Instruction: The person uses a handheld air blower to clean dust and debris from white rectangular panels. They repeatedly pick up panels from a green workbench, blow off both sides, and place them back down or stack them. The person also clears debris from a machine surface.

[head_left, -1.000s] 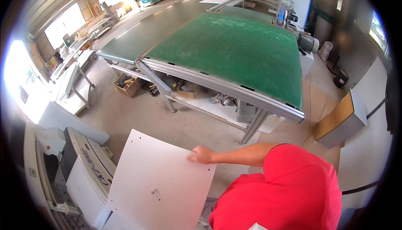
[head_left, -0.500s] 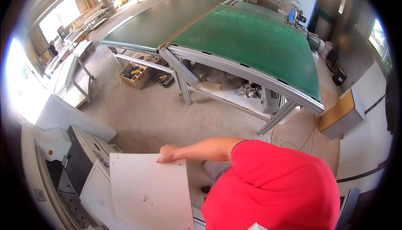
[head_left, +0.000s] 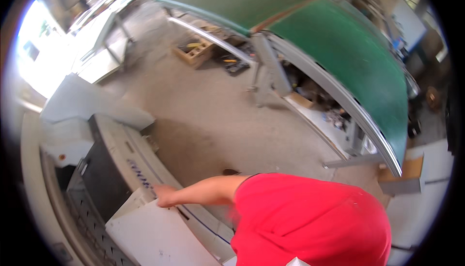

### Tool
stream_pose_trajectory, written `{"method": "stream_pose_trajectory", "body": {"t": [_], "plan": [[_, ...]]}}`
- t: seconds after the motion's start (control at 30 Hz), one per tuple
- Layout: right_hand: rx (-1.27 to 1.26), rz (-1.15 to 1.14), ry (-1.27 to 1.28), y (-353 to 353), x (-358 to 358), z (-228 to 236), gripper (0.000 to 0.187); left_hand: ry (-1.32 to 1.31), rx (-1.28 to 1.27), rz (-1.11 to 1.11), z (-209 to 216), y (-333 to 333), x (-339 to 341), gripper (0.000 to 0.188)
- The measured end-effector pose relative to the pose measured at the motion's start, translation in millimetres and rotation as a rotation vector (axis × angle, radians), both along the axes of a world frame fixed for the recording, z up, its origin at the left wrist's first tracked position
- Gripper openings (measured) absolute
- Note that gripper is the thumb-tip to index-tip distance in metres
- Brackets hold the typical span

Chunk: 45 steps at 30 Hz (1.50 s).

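Note:
A flat white board (head_left: 162, 239) with a small dark smudge lies at the lower left, running out of the picture at the bottom. My right hand (head_left: 166, 196) is closed on its far edge, the bare forearm reaching across from a red sleeve. Another white panel (head_left: 121, 216) lies along the board's left side. Just beyond my fingers is a pale machine (head_left: 140, 152) with dark markings and a blue stripe. My left hand does not show.
A green-topped conveyor table (head_left: 344, 48) on a metal frame stands ahead to the right. Beneath it are a wooden tool box (head_left: 193, 55) and assorted items on a white shelf (head_left: 310, 116). At left is a white-topped bench (head_left: 104, 60); at right, a wood-and-white box (head_left: 401, 175).
My view has swung, shifting the green table rightward in the picture. My right hand and the board have moved left and lower in the picture, closer to the machine's marked side.

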State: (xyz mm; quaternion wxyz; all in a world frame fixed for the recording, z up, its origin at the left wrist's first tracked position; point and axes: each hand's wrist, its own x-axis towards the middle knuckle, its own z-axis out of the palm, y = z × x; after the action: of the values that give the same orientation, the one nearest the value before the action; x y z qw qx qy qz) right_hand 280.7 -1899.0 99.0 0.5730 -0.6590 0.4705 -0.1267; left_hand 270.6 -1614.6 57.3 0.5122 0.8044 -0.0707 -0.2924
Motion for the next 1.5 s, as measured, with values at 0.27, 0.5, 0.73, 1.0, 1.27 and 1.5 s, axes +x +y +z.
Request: {"method": "stream_pose_trajectory", "body": {"t": [0.27,0.5,0.73,1.0,1.27,1.5], "plan": [[0.015,-0.482,-0.377,-22.3,90.5,-98.0,0.112,0.101,-0.051,0.332,-17.4,26.7,37.5,0.037],[0.165,-0.427,-0.531,5.1,79.9,-73.5,0.105,0.195,0.181,0.469,53.4,66.8,53.5,0.06],[0.426,-0.183,-0.501,0.2,67.4,-17.4,0.065,0.092,0.107,0.352,3.0,61.0,54.8,0.074],[0.439,-0.338,-0.263,145.6,-167.5,-79.6,0.099,-0.422,-0.001,0.208,50.5,91.6,50.6,0.07],[0.139,-0.698,0.24,349.8,-467.2,-83.6,0.07,-0.325,-0.303,-1.252,73.9,59.5,-122.4,0.044],[0.012,-1.186,0.296,687.6,-612.0,-160.5,0.054,-0.414,-0.618,-2.067,114.1,97.8,-420.3,0.038]]}}
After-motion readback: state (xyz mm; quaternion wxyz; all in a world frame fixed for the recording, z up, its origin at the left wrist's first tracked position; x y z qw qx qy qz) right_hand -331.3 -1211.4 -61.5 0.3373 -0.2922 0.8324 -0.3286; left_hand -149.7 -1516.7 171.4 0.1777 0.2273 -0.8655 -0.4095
